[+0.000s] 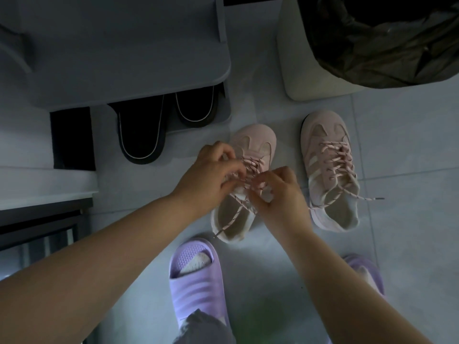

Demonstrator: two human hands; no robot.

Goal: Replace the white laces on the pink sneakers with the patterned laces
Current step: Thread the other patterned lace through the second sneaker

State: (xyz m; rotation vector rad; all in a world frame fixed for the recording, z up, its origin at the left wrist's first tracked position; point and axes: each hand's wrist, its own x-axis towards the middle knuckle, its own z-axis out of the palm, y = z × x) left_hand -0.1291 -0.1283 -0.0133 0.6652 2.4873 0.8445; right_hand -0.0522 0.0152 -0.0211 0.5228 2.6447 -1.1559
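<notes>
Two pink sneakers stand on the tiled floor. The left sneaker (pixel 253 142) carries a pink patterned lace (pixel 236 214) with dark flecks, and one loose end trails back over its heel. My left hand (pixel 211 180) and my right hand (pixel 280 192) both sit over its tongue, fingers curled and pinching the lace at the upper eyelets. The right sneaker (pixel 330 170) is laced with the same patterned lace (pixel 335 160), and its ends lie loose across the floor to the right.
My feet wear purple slides (pixel 196 281) just behind the sneakers. A low grey shelf (pixel 124 45) holding black slippers (pixel 141 135) stands at the back left. A white bin (pixel 310 58) with a black bag stands at the back right.
</notes>
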